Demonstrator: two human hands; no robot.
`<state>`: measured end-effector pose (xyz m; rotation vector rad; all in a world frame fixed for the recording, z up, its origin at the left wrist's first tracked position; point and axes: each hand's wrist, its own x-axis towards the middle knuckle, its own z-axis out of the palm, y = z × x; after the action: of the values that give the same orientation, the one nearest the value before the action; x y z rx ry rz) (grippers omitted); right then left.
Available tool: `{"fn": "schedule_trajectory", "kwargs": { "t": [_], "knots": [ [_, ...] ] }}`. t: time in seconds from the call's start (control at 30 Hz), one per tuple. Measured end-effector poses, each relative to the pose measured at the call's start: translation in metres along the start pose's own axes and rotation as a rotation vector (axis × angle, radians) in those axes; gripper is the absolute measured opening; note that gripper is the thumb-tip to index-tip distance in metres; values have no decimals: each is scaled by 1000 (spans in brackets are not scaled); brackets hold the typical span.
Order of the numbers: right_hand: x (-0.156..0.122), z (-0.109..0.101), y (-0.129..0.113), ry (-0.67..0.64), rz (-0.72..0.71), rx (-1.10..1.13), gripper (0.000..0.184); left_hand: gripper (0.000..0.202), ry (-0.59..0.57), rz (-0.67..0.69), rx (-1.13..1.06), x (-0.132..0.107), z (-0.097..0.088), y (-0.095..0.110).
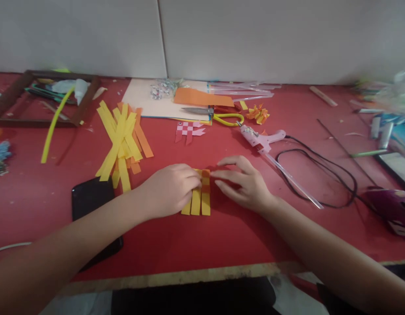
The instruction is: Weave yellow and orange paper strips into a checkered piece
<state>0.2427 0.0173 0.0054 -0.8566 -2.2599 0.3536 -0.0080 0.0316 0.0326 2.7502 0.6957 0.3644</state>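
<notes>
On the red tabletop (163, 245), a small mat of woven paper strips (196, 201) lies near the front edge, between the two hands; its yellow strips reach toward the person, side by side with narrow gaps, and orange squares show near its far right corner. The left hand (174, 188) lies over the mat's left part, fingers bent and close together; its fingertips are partly hidden, so I cannot tell whether it pinches the paper. The right hand (243, 181) is loosely open, holding nothing, its fingers parted and pointing at the mat's right edge; whether a fingertip touches is unclear. Beyond the hands lies a pink-and-white checkered paper fish (188, 129), with yellow-handled scissors (226, 118) behind it to the right. A pink glue gun (263, 140) rests past the right hand, a clear glue stick (296, 181) extending from its rear and a black cord (320, 154) looping beside it. Left of the fish, yellow paper strips (118, 140) are heaped over orange strips (143, 142), just beyond a black smartphone (89, 197) partly covered by the left forearm.
</notes>
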Motion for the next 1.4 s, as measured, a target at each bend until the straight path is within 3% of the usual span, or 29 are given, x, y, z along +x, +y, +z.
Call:
{"fn": "schedule_trajectory", "kwargs": {
  "t": [0.1,0.2,0.3,0.47,0.67,0.83,0.93,1.03,1.1,1.17,1.4],
  "knots": [
    [1,5,2,74,196,-128,18,27,-67,-95,-43,16,-10,1],
    [7,7,4,-22,284,-138,15,28,-1,-193,-93,29,-20,2],
    [17,4,5,-126,363,-114,12,19,-67,-321,-58,36,-24,-2],
    [36,4,7,-270,476,-143,16,16,-133,-350,-40,41,-15,-16],
    [42,12,8,-288,521,-133,16,14,-133,-377,-92,42,-11,-19],
    [37,13,7,-242,525,-75,12,16,-51,-439,-92,1,-36,-13],
    [34,11,5,-184,519,-33,11,26,57,-653,84,-44,-51,-13],
    [32,9,4,-129,512,-1,13,32,-10,-877,512,-87,-53,-15],
    [31,10,4,-103,508,12,13,37,-108,-930,635,-108,-48,-14],
    [30,11,5,-83,506,17,14,36,-140,-925,625,-118,-42,-13],
    [28,16,6,-53,503,13,16,31,-51,-845,499,-118,-37,-8]
  ]
}}
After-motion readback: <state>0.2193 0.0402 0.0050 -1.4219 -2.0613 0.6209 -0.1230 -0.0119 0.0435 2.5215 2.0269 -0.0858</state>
